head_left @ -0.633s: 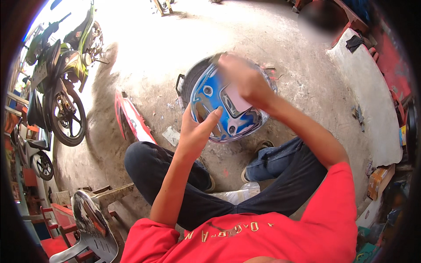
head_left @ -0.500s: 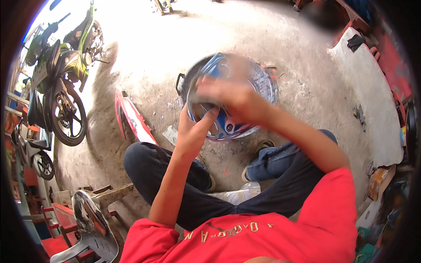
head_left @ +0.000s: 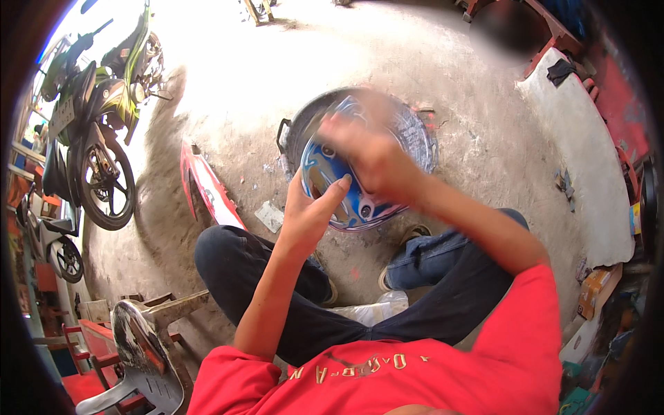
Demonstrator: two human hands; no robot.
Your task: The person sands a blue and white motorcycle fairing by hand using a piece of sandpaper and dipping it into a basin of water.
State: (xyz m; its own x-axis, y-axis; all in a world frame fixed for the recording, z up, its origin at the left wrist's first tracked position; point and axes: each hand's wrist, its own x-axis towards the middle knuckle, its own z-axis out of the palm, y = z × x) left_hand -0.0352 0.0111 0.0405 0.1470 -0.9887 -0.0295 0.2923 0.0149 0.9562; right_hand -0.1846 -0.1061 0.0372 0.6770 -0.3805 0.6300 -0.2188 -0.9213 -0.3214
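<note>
Clamping the blue part (head_left: 337, 164) over the tub (head_left: 419, 137), left hand (head_left: 304, 214) has its near left edge. Right hand (head_left: 377, 158), blurred, has swept left and nearer, covering its middle; grip unclear

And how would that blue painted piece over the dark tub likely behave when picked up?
The blue piece is probably stiff: its curved form shows no bending under the left hand's thumb. Its shiny-looking surface suggests it could be slippery.
</note>
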